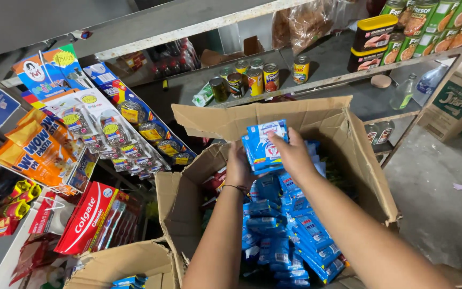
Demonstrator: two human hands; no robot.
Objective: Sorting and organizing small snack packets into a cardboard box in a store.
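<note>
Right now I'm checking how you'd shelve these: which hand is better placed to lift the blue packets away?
Probably the right hand: it wraps the blue packets from the top, while the left hand only steadies them.

The blue packets (264, 147) under my fingers (282, 140) are glossy plastic film that catches the light, and the same shiny wrapping covers the heap of blue packets (295, 235) lying in the cardboard box (367, 171), whose brown walls look matt, rough and creased at the flaps. The cans (263, 77) on the shelf (316, 64) have bright metal rims and smooth printed paper labels, while the shelf itself is dull grey with a chipped, scuffed painted edge. The hanging sachet strips (108, 134) at my left look like slick foil and clear plastic, and the concrete floor (434, 198) is matt and gritty.
</note>
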